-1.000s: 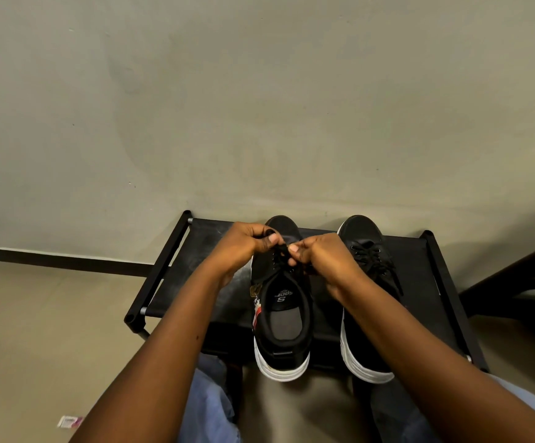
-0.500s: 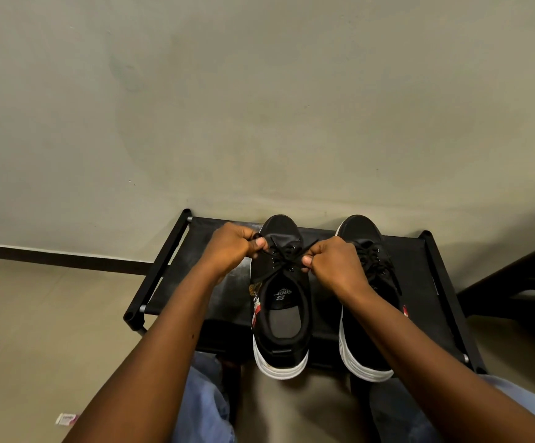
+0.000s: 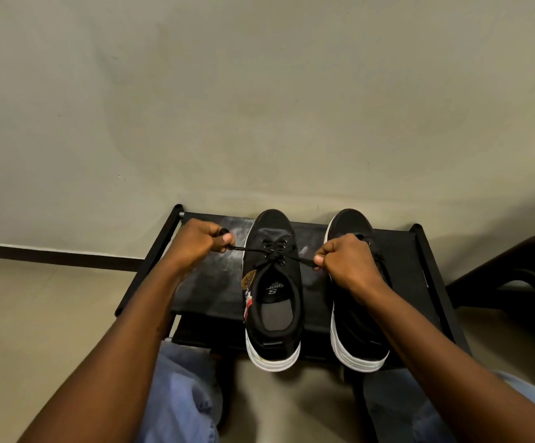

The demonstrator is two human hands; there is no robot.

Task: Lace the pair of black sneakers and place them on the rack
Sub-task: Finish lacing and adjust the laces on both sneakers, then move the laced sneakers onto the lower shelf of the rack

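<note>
Sneakers, black with white soles, stand side by side on the top shelf of a low black rack (image 3: pixel 419 251), toes toward the wall and heels overhanging the near edge. The left sneaker (image 3: pixel 272 302) shows its open collar with a grey insole carrying a printed logo, a brown patch and a red-and-white tag on its outer side, and a black lace (image 3: pixel 275 251) crossed through the upper eyelets. The two ends of that lace run out sideways and taut from the eyelets, one to each hand. The left hand (image 3: pixel 199 244) is closed in a loose fist over the shelf to the left of the shoe, pinching its lace end between thumb and forefinger. The right hand (image 3: pixel 349 263) is likewise curled shut, pinching the other end, and sits above the forepart of the right sneaker (image 3: pixel 355 330), hiding most of its lacing; whether that shoe is fully laced I cannot tell. Both forearms reach in from the bottom of the view, over knees in blue jeans (image 3: pixel 180 394). The rack stands against a plain greyish wall (image 3: pixel 259 107) with a dark skirting strip (image 3: pixel 52 255) along a pale floor (image 3: pixel 36 330), and a dark piece of furniture (image 3: pixel 515 276) is partly visible at the right edge.
</note>
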